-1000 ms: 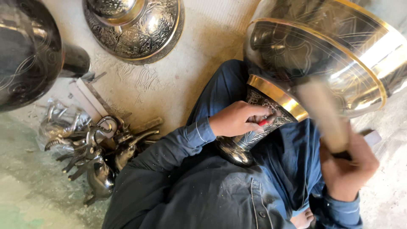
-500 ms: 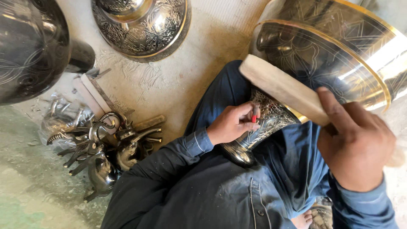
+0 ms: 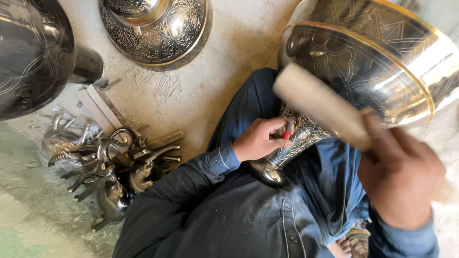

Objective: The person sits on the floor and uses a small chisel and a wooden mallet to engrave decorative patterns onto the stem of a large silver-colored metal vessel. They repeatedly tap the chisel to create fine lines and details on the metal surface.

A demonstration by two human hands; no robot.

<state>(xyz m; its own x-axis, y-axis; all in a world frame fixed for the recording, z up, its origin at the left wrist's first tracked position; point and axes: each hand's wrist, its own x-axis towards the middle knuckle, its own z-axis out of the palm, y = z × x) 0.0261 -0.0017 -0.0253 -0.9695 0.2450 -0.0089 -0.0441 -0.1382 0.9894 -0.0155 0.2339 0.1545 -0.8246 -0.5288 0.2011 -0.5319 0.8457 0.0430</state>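
The large engraved silver goblet-shaped vessel with a gold rim lies tilted across the person's lap at the right of the scene, its bowl to the far right and its round foot near the dark shirt. At the far left sits a dark engraved metal bowl with a short dark cylinder beside it. Below it, on the concrete floor, lies a heap of small silver spouts and handles, some in a clear plastic bag, with flat pale strips just beyond them. At the far centre stands a round engraved silver base with a gold edge. The left hand is closed around the vessel's patterned stem, pinching a small red-tipped tool against it. The right hand is clamped on a pale wooden mallet, blurred, whose head is in front of the bowl.
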